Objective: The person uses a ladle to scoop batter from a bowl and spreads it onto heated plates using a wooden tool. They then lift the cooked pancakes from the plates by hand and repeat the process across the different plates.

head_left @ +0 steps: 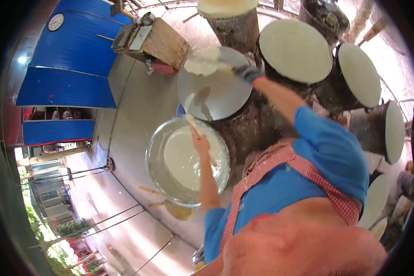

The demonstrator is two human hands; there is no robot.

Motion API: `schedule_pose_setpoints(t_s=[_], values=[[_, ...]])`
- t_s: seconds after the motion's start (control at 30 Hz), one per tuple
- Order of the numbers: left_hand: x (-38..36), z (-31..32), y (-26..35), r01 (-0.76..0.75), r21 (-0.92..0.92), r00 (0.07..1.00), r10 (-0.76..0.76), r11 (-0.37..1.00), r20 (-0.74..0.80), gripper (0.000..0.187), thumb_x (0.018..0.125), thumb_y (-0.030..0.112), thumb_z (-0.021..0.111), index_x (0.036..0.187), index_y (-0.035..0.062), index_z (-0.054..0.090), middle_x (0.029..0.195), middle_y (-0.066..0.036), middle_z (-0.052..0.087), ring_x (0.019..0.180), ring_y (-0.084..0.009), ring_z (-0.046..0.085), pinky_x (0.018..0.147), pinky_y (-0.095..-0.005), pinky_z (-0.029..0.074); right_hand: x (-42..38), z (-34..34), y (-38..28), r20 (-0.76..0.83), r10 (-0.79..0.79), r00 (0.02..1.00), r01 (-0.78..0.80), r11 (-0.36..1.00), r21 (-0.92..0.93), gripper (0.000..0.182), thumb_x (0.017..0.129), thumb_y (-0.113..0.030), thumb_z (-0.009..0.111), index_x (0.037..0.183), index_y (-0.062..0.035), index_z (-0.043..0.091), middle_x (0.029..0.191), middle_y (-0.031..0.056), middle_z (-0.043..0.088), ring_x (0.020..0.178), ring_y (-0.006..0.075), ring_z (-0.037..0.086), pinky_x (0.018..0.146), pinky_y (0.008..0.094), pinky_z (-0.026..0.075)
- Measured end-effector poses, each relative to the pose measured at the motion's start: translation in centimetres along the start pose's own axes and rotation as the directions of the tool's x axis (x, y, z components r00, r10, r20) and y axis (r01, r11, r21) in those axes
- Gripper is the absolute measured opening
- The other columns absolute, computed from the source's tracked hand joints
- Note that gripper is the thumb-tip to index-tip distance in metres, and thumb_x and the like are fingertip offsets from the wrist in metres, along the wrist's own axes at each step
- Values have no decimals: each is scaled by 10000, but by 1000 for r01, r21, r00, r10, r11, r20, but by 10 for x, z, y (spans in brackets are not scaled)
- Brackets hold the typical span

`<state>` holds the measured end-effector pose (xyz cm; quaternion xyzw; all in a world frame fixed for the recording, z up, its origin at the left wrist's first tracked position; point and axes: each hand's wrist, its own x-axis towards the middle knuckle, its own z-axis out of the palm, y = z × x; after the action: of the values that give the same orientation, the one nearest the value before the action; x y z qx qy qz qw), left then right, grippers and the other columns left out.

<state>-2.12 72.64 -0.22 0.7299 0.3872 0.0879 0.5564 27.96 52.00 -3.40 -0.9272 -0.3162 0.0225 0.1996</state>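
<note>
My left hand [200, 143] is bare and closed round a wooden stick [194, 130]. Pale batter coats the stick's upper end, near the griddle's edge. Below that hand stands a wide metal basin [152, 171] of white batter [181, 158]. My right hand [248, 75], in a dark glove, is over the round grey griddle [237, 94]. Its fingers look closed on something pale and yellowish, blurred by motion, whose kind I cannot make out. White batter [202, 63] lies smeared near the griddle's far edge, beside the glove. A dark shadow falls on the griddle's middle.
More round griddles covered in white, such as this large one [295, 51] and another [359, 75], stand on dark drum-like stoves to the right. Beyond the griddle is a wooden box [163, 43]. A blue wall [73, 46] with a clock [56, 22] stands far left.
</note>
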Motion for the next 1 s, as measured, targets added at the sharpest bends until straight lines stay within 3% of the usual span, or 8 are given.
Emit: schedule_pose_setpoints(t_s=[0.13,0.2,0.3,0.43,0.53,0.9,0.93,1.0], values=[[-61,-13,-47,-76,-93,997,73,993,-35,706,683,-12,442,1333,202,271,678,-65,523,397,-108,400,354,-260,354,-54,-28,-17,337,342,877,-348,-31,937,266,796,-305,533,911,-85,629,859,59,646,769,184,607,703,308,462],[-69,-17,-63,-27,49,996,31,998,-83,702,684,-7,448,1332,201,275,711,-85,540,424,-117,417,397,-262,377,-42,66,-30,-267,210,940,-64,881,470,227,768,-254,586,898,-75,640,842,57,650,711,127,595,657,278,470],[-67,-27,-66,-30,166,999,35,986,-26,699,685,-9,448,1332,193,276,741,-106,550,456,-123,442,445,-265,403,-30,44,-28,362,216,907,-418,573,705,377,738,-426,569,918,-100,634,807,62,649,656,184,592,616,312,477],[-64,-22,-49,-444,343,861,500,828,-91,700,686,-9,447,1333,198,274,708,-112,538,427,-125,431,414,-260,393,-37,-19,29,110,303,947,-314,791,525,372,732,-400,590,984,-128,618,787,18,650,621,103,569,567,250,458],[-79,-24,-38,-128,153,989,138,980,-59,691,692,-4,438,1333,196,273,694,-112,531,392,-126,414,377,-251,373,-54,11,-32,333,383,862,-427,193,883,219,698,-275,678,865,-133,668,655,-6,599,536,113,495,494,261,428],[-88,4,-17,118,47,981,-109,992,-163,677,694,2,449,1329,167,283,552,-36,453,382,-96,374,345,-248,317,23,15,47,661,243,709,-699,359,618,277,698,-318,666,906,-136,660,640,-8,567,524,124,472,502,303,421],[-90,4,-17,132,52,978,-122,990,-172,677,694,2,449,1329,167,283,552,-36,453,382,-96,374,345,-248,317,15,44,64,213,-98,972,-117,583,804,285,699,-343,661,879,-122,659,674,20,582,539,149,495,534,331,435],[-98,2,-22,122,86,978,-105,989,-182,686,696,5,453,1335,170,266,540,-27,444,380,-88,376,339,-236,318,11,23,77,337,-71,939,-234,586,776,285,702,-341,657,885,-123,655,677,24,582,543,155,497,536,334,435]])
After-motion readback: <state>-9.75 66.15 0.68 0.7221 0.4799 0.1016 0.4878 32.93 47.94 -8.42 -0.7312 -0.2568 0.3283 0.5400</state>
